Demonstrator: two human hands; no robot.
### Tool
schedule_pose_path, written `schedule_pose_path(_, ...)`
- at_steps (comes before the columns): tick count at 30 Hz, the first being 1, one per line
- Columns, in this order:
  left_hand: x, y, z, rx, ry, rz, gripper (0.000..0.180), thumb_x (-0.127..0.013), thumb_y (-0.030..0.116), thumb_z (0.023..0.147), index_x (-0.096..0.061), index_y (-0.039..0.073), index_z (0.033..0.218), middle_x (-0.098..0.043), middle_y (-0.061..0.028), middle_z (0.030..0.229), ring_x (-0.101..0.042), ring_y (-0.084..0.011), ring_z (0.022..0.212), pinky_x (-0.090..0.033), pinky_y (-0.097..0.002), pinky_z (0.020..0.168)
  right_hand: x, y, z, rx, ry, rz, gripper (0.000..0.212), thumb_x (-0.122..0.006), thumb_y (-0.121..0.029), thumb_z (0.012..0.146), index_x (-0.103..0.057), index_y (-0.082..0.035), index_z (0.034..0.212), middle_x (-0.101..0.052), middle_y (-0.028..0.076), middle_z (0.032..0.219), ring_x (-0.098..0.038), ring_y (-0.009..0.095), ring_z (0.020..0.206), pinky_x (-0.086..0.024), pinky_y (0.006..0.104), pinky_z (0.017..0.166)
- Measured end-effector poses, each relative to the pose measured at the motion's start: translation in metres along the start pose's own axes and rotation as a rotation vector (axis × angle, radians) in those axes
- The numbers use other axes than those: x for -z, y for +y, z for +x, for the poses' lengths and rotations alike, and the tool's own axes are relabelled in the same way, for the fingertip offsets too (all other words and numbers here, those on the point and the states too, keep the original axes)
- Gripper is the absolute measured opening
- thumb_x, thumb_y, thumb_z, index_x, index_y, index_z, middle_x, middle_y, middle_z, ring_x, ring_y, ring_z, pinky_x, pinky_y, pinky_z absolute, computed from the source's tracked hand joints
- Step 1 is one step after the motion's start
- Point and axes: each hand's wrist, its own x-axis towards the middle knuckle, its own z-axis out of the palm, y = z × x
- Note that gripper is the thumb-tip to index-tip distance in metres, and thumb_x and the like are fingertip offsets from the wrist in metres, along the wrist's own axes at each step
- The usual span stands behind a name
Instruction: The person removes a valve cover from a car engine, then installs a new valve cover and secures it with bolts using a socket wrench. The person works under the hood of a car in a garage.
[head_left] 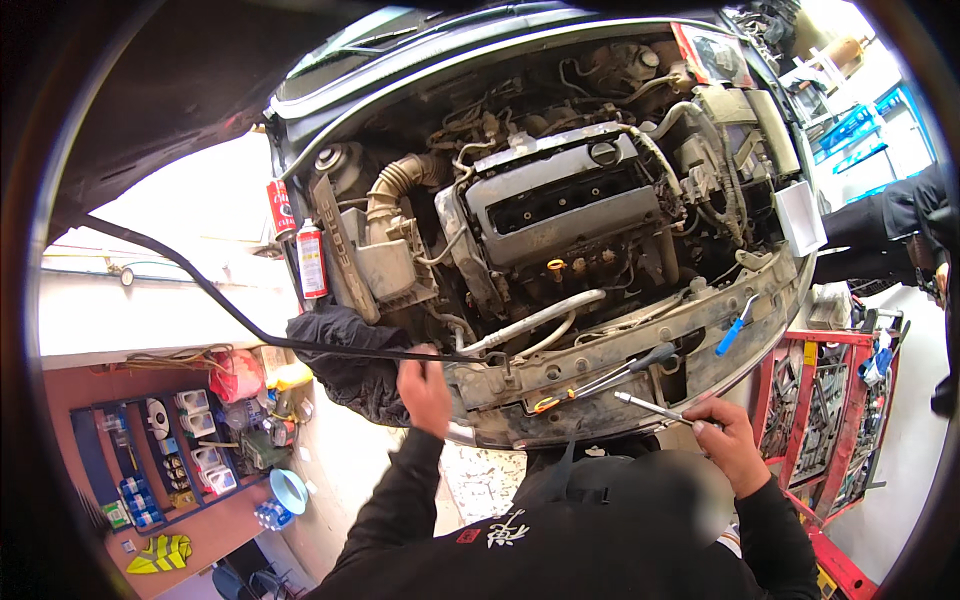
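Note:
Before me an open engine bay holds an engine with a grey cover (560, 195). My left hand (425, 392) is closed around a long black hood prop rod (250, 335), near its lower end at the front panel (480, 385). That rod slants up left to the raised hood. In my right hand (728, 445) is a slim silver metal tool (648, 406), pointing left over the panel's front edge; its exact kind is unclear. Just beyond its tip lie a black-handled tool (655, 357) and a yellow-and-black handle (547, 405). Farther right rests a blue-handled screwdriver (735, 330).
A black cloth (345, 365) drapes over the left front corner, below two spray cans (312, 262). A white tray (799, 218) sits at the bay's right edge. Beyond are a red tool cart (860, 390) and another person in dark clothing (880, 230). Shelves (150, 455) stand lower left.

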Motion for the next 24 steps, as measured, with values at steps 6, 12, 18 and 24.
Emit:
schedule_pose_path(6,-0.013,0.077,-0.12,0.08,-0.702,-0.163,0.032,-0.074,0.018,0.109,-0.073,0.002,0.136,-0.074,-0.016,0.117,-0.073,-0.0281,0.097,-0.059,-0.039,0.086,0.023,0.003,-0.04,0.15,-0.065,-0.016,0.025,-0.072,-0.008,0.095,-0.081,0.005,0.114,-0.08,0.006,0.099,-0.07,0.013,0.094,-0.055,0.0314,0.087)
schedule_pose_path(12,-0.063,0.201,-0.119,-0.551,-0.788,-0.296,0.044,-0.072,0.019,0.109,-0.065,0.004,0.149,-0.069,-0.0196,0.136,-0.072,-0.0377,0.11,-0.058,-0.0461,0.105,0.057,0.01,-0.06,0.122,-0.204,0.095,0.026,-0.074,-0.012,0.096,-0.082,0.002,0.117,-0.074,0.002,0.091,-0.065,0.01,0.08,-0.051,0.0288,0.072)
schedule_pose_path(18,-0.106,0.278,-0.185,-0.499,-1.104,-0.187,0.02,-0.069,0.021,0.111,-0.074,0.003,0.118,-0.074,-0.0217,0.103,-0.073,-0.0454,0.101,-0.058,-0.0522,0.086,0.141,0.07,-0.097,0.256,-0.279,0.167,0.033,-0.079,-0.02,0.098,-0.079,0.0,0.124,-0.075,0.003,0.1,-0.066,0.01,0.079,-0.053,0.0294,0.071)
schedule_pose_path(24,-0.178,0.357,-0.267,-0.178,-1.214,-0.279,0.029,-0.058,0.024,0.12,-0.068,0.001,0.105,-0.059,-0.0065,0.079,-0.056,-0.0163,0.073,-0.045,-0.0365,0.066,0.203,0.144,-0.157,0.349,0.19,0.212,0.037,-0.088,-0.026,0.089,-0.079,-0.002,0.116,-0.078,0.011,0.108,-0.073,0.021,0.106,-0.058,0.0388,0.096)
